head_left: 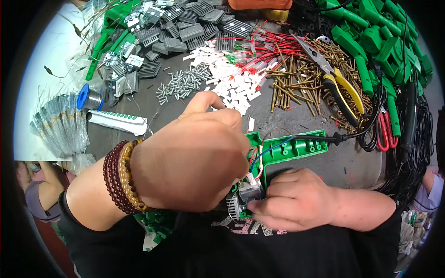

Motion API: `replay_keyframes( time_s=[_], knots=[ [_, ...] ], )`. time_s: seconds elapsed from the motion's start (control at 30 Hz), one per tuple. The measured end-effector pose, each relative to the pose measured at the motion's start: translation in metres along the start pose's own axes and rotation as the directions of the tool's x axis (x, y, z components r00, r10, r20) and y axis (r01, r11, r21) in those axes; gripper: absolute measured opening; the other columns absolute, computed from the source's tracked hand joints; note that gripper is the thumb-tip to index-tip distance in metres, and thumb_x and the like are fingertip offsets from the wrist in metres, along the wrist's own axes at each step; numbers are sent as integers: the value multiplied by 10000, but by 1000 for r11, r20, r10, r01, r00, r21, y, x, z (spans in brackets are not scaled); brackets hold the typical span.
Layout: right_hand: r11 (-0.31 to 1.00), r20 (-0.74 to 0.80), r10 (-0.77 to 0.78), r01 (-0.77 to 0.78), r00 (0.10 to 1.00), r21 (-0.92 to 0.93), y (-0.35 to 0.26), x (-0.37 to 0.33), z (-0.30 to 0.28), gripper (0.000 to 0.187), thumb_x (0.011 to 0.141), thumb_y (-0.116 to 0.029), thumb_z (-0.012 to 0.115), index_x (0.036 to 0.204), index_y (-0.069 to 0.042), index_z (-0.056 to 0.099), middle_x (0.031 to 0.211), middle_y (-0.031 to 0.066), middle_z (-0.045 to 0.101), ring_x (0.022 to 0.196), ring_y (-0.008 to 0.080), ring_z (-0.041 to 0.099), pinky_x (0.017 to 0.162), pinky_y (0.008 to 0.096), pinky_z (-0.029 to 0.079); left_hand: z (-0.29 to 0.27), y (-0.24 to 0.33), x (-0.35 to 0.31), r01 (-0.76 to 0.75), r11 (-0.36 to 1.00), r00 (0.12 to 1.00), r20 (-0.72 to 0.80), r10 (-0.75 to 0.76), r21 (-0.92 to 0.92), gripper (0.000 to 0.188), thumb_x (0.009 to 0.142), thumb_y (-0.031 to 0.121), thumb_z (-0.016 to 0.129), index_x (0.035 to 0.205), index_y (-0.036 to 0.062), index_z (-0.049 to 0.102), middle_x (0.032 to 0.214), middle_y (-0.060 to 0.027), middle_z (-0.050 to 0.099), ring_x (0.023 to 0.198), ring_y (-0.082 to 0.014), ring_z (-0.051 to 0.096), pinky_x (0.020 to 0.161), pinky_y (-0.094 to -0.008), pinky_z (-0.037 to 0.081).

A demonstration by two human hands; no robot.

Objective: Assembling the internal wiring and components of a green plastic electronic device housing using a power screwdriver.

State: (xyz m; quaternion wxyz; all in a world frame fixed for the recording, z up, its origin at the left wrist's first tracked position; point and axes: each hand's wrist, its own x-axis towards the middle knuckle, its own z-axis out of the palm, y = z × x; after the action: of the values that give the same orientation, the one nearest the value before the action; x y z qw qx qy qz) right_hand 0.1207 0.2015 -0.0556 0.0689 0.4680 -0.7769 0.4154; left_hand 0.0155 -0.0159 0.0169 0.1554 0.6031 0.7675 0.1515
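Observation:
A green plastic tool housing lies in front of me, its hollow side up, with red, white and blue wires inside. At its near end sit a silvery block-shaped part and a finned metal piece. My left hand, with beaded bracelets on the wrist, is curled over the housing's left side; its fingertips are hidden behind the hand. From the right, my right hand closes its fingers around the near end of the housing, thumb beside the silvery block. A black cord reaches the housing's far end.
Beyond my hands lie piles of screws, white sleeves, brass-coloured rods and finned metal parts. Yellow-handled pliers rest on the rods. Green housings are heaped far right; a solder spool stands left.

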Motion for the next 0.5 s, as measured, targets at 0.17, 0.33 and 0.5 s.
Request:
replay_keyframes(
  time_s=[0.17,0.33,0.5],
  knots=[
    [910,-2,318,-306,948,-280,-37,23,-2,366,777,-404,790,844,-120,569,600,7,506,507,208,568,497,348,469,13,-8,-8,-70,994,988,-141,59,-80,82,691,93,725,752,143,703,813,27,632,903,-218,582,934,-449,372],
    [919,-72,372,-378,925,-111,-41,29,8,200,803,-202,717,887,-93,574,607,33,553,508,230,593,505,367,487,17,-8,-14,-67,993,984,-170,50,-93,94,707,98,724,791,138,714,815,18,617,918,-231,580,936,-455,367],
    [869,-35,490,-485,871,96,-41,15,7,334,829,-160,723,1137,-57,645,654,51,621,553,255,636,527,371,512,19,-7,-16,-54,996,988,-149,43,-76,131,721,114,728,850,133,738,820,-2,603,928,-246,577,936,-454,360]
  ],
)
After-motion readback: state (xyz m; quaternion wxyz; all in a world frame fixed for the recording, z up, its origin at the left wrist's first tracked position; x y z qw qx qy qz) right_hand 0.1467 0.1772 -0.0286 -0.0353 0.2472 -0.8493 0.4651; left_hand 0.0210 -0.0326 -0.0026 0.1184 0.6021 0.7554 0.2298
